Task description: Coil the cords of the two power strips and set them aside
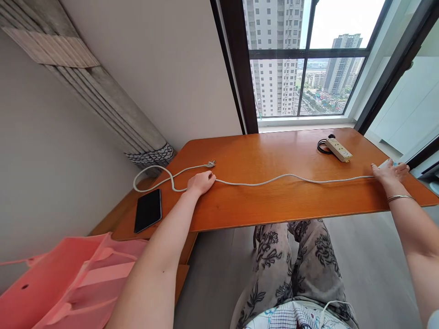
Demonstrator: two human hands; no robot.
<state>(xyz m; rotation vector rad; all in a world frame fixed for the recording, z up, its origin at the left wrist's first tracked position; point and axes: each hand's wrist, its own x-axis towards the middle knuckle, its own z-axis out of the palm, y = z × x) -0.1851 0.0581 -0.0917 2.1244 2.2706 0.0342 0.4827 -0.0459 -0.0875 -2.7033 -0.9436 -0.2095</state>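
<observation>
A long white power cord (254, 184) stretches across the wooden desk. My left hand (202, 182) is closed in a pinch around it, left of the desk's middle. To the left of that hand the cord loops near the desk's edge, and its grey-white plug (210, 164) lies just beyond my fingers. At the far right, my right hand (391, 172) grips a white object (387, 163) at the cord's other end. Fingers cover most of that object, so its kind is hidden.
On the brown desk (233, 210), a black-screened tablet (148, 210) lies at the left. A cream power strip (338, 149) with a black cord sits at the back right. A pink bag (78, 283) stands at the lower left. Behind are a window (305, 54) and a grey curtain (113, 105).
</observation>
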